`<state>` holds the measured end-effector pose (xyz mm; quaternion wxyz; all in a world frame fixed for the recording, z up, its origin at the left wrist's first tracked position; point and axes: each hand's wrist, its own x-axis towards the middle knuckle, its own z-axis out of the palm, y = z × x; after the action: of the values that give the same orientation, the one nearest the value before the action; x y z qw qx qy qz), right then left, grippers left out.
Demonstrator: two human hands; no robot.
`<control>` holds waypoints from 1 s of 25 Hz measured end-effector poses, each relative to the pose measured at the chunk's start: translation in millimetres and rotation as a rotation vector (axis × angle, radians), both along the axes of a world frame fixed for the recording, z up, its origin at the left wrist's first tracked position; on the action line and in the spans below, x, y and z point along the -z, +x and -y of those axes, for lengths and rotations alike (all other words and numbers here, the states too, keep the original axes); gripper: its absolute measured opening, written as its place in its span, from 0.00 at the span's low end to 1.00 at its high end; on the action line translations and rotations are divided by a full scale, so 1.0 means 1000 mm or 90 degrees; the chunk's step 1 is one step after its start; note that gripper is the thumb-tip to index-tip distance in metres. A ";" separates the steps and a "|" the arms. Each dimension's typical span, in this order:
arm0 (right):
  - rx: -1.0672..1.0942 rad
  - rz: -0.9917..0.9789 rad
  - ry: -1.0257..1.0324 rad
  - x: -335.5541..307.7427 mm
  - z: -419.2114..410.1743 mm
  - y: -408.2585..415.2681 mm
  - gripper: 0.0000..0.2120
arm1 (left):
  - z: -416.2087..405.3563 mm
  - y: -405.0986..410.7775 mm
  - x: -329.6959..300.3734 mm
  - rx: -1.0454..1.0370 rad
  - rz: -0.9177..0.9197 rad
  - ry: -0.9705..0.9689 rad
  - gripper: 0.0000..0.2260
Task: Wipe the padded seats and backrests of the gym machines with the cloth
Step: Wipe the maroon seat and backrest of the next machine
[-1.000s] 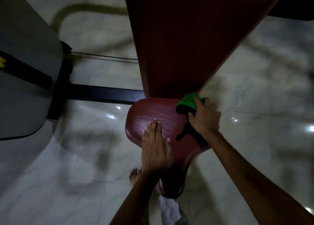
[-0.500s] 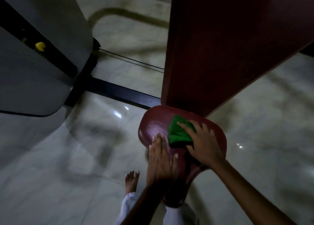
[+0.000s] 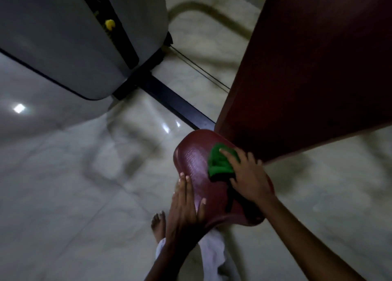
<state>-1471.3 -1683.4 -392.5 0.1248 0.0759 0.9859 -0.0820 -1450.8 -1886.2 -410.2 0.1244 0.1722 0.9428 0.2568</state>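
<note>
From the head camera, the green cloth [image 3: 220,164] lies bunched on the far part of the red padded seat [image 3: 197,170], just below the tall red backrest [image 3: 307,79]. The right hand [image 3: 248,174] presses down on the cloth. Its fingers are spread a little and lie fairly straight over it, with the thumb at the near edge.

The left hand [image 3: 186,204] lies flat on the left edge of the seat. Its fingers are straight and close together, and the thumb sticks out onto the pad.

The cloth looks soft, light and floppy, so I think it will crumple and slide easily. It is best pushed with a flat palm on top. The seat looks firm, smooth and a bit shiny. It seems fixed to the machine, so holding its edge should keep things steady.

Half a second ago the cloth was in nearly the same spot, though the right hand now reaches a bit farther over it. The left hand sat more in the middle then and is now out at the left edge.
</note>
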 end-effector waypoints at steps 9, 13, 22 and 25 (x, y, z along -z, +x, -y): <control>-0.119 -0.002 0.003 0.005 0.003 -0.026 0.42 | 0.001 0.006 0.000 -0.048 0.016 -0.044 0.28; 0.176 0.079 -0.040 0.002 0.012 -0.066 0.35 | -0.001 0.004 0.002 -0.060 0.025 -0.035 0.29; 0.052 0.071 -0.054 0.002 0.035 -0.097 0.34 | -0.001 0.005 0.004 -0.082 -0.012 -0.068 0.31; -0.182 -0.005 -0.063 -0.007 0.053 -0.041 0.40 | -0.002 0.006 -0.004 -0.125 -0.027 -0.097 0.31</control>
<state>-1512.6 -1735.9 -385.9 0.1349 -0.0718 0.9819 -0.1121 -1444.5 -1883.9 -406.3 0.0914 0.0747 0.9744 0.1915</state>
